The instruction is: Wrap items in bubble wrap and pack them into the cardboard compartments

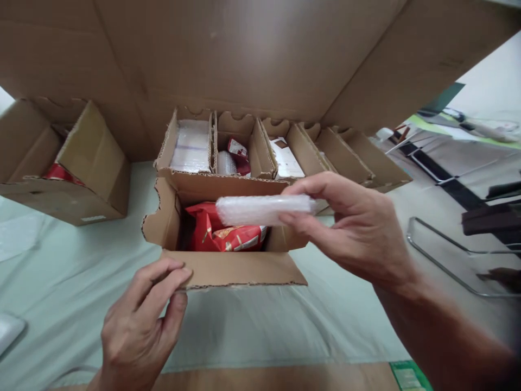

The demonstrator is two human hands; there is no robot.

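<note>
Pinched between the thumb and fingers of my right hand (354,228) is a flat bubble-wrapped packet (262,210), white and see-through. It hovers over an open cardboard box (234,269) in the middle of the view. Inside that box lies a shiny red bag (203,225) with gold and white print, partly hidden by the packet. My left hand (142,317) grips the left part of the box's front flap, fingers on top and thumb underneath. What the packet contains cannot be made out.
Behind stand several narrow cardboard bins, one with bubble-wrapped packets (191,145), another with a red-and-white item (238,148). A larger carton (97,163) stands at left. Tall cardboard (228,60) rises behind. A pale green cloth (244,320) covers the table; a metal-framed chair (439,271) is at right.
</note>
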